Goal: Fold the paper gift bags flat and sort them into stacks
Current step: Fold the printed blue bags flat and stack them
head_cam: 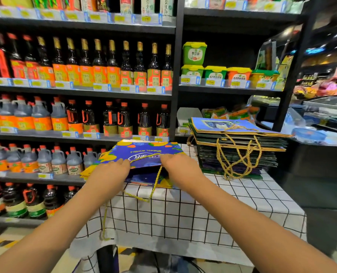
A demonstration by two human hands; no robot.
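Our left hand (112,169) and right hand (176,164) pinch the near edge of a blue gift bag (144,152), lifted above the checkered table (183,213), beside the stack of flattened bags (238,146).

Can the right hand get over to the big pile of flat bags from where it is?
Probably yes. The right hand grips the blue bag, and the tall stack sits just to its right on the checked tablecloth, with nothing standing between them. It would likely let go first.
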